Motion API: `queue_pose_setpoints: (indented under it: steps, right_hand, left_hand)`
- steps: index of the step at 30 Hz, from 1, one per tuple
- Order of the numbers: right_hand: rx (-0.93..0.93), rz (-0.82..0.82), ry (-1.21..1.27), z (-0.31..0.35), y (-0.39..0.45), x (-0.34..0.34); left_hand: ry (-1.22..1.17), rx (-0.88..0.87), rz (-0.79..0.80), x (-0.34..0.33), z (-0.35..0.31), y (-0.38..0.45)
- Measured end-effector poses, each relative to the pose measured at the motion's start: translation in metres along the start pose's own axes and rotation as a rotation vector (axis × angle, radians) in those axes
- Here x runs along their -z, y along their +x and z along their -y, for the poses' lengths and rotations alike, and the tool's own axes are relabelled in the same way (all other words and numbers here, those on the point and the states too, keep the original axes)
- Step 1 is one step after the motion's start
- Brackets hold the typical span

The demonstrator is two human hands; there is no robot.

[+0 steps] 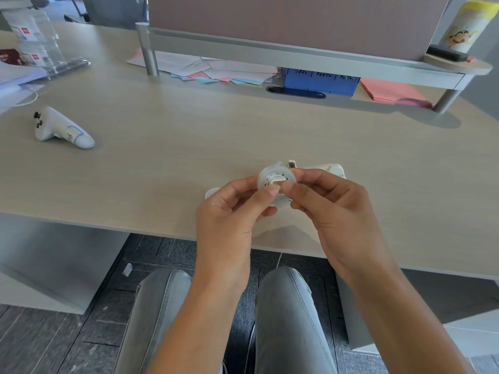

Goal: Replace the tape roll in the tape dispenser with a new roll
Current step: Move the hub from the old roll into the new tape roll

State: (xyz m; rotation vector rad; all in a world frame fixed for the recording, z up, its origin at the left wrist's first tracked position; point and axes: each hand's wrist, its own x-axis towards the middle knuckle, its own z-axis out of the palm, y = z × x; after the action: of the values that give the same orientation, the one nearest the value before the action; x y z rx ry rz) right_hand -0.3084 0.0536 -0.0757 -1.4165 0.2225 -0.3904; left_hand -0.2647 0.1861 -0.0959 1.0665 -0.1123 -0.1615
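Both hands hold a clear tape roll [266, 176] with a white plastic hub above the desk's front edge. My left hand [232, 211] pinches the roll from the left and below, thumb on the hub. My right hand [332, 209] grips it from the right, thumb meeting the left thumb at the hub's centre. Behind the roll, the white tape dispenser [330, 168] lies on the desk, mostly hidden by my right hand. A small whitish piece [212, 192] lies on the desk behind my left hand; I cannot tell what it is.
A white handheld controller [60, 129] lies at the left of the wooden desk [162, 157]. Loose papers [205, 67], a blue box [321, 81] and pink sheets [388, 90] sit under a raised shelf at the back. Clear plastic holders [37, 41] stand far left.
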Motion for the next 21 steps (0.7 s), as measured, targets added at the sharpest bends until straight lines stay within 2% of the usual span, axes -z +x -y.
queue_pose_setpoints:
  steps: [21]
  right_hand:
    - [-0.021,-0.026,-0.001,-0.0038,0.0045,-0.0016]
  left_hand:
    - [0.014,0.006,-0.051,0.0012,0.0076,0.0067]
